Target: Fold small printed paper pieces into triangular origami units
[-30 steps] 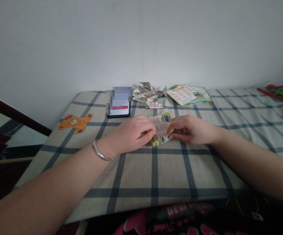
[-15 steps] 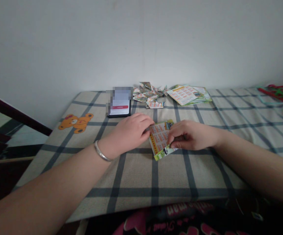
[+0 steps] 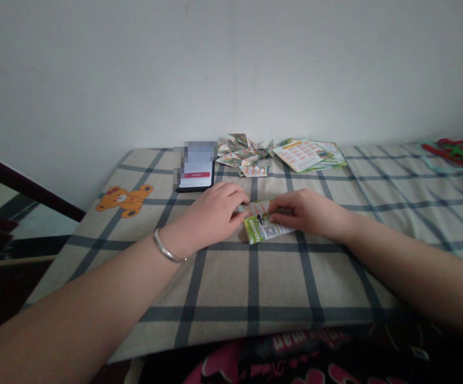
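Observation:
A printed paper sheet (image 3: 266, 226) lies on the checked tablecloth, its near part folded over toward the wall. The folded flap shows green print and a QR code. My left hand (image 3: 225, 209), with a silver bangle (image 3: 168, 246) at the wrist, grips the sheet's left edge between thumb and fingers. At the right, my right hand (image 3: 301, 210) has its thumb and fingers closed on the folded flap and covers the sheet's right part. Its fingertips rest at the far edge of the flap.
A phone (image 3: 195, 180) with a lit screen lies beyond my left hand. Folded paper pieces (image 3: 239, 154) sit by the wall, beside a stack of printed sheets (image 3: 301, 154). Red and green strips (image 3: 455, 152) lie far right. A bear patch (image 3: 124, 201) marks the tablecloth (image 3: 223, 288).
My right hand has moved the sheet's near edge away from me, turning a narrow fold into a wider flap. My left hand has stayed nearly in place at the left edge.

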A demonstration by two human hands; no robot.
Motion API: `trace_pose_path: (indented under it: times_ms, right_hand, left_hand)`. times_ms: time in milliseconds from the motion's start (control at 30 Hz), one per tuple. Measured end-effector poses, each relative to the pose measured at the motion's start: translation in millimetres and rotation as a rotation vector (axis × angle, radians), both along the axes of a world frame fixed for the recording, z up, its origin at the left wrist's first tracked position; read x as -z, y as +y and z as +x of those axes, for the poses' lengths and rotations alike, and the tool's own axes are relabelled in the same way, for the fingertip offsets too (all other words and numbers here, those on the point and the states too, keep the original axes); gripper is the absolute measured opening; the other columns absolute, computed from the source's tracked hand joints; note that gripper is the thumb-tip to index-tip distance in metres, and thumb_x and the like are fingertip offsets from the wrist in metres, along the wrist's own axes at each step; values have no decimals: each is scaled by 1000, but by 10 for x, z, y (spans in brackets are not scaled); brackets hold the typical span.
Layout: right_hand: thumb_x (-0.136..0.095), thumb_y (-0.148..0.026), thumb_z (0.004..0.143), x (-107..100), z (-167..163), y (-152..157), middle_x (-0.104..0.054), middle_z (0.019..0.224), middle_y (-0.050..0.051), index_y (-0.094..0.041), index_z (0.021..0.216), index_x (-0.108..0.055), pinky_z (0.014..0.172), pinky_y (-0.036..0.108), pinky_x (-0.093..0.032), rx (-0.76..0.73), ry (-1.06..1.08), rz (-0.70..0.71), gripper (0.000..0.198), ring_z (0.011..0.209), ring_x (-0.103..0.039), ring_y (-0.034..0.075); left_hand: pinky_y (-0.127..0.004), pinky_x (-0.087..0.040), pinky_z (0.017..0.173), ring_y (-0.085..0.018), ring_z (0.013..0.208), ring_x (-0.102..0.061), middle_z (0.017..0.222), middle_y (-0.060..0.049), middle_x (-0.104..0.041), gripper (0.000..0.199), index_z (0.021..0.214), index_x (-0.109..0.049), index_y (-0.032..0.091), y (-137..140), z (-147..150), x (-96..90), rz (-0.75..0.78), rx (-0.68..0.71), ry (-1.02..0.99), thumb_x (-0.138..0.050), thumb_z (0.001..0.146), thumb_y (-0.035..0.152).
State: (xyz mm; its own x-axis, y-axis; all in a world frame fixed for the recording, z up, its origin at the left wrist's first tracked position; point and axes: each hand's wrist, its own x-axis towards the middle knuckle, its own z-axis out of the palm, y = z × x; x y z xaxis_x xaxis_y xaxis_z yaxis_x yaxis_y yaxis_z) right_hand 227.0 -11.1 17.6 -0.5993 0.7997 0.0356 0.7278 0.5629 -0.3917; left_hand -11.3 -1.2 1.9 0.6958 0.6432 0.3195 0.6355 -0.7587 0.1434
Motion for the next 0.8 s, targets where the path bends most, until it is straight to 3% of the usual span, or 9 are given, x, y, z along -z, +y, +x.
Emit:
trace_pose_path:
  times_ms: [200, 267, 433, 567, 800]
  right_hand:
    - [-59, -32, 88, 72, -43, 4, -67, 81, 2, -21, 92, -70, 62, 25, -35, -12, -21, 164, 16, 70, -57, 13]
    - [-59, -32, 88, 94, -55, 12, -67, 85, 3, -20, 93, -69, 64, 25, -36, -10, -11, 199, 16, 75, -59, 15]
    - [-59, -33, 88, 135, -74, 43, -65, 88, 3, -20, 92, -68, 62, 25, -35, 47, -8, 261, 16, 76, -59, 15]
    - [-60, -34, 88, 141, -83, 80, -64, 86, 3, -20, 89, -67, 61, 26, -34, 54, -12, 306, 15, 74, -57, 15]
    - [-59, -31, 90, 130, -97, 122, -63, 91, 7, -17, 86, -66, 78, 31, -41, -33, -8, 389, 17, 90, -56, 21]
  left_hand:
    - [-39, -44, 97, -20, 103, -55, 101, -5, -61, 15, 97, -60, 16, 20, 24, 42, -16, -53, -80, -49, 87, 12]
    - [-40, -45, 95, -22, 101, -55, 99, -6, -61, 10, 94, -59, 14, -12, 47, 30, -2, -93, -67, -52, 89, 19]
    - [-42, -45, 87, -25, 98, -55, 103, -8, -60, 24, 94, -59, 17, -143, 102, -4, 100, -255, 23, -56, 89, 40]
    - [-42, -43, 87, -26, 99, -54, 101, -8, -60, 26, 96, -57, 18, -206, 126, -3, 150, -311, 51, -60, 86, 43]
    - [-47, -43, 85, -30, 95, -54, 100, -13, -57, 34, 95, -57, 14, -248, 133, -28, 225, -360, 158, -57, 87, 47]
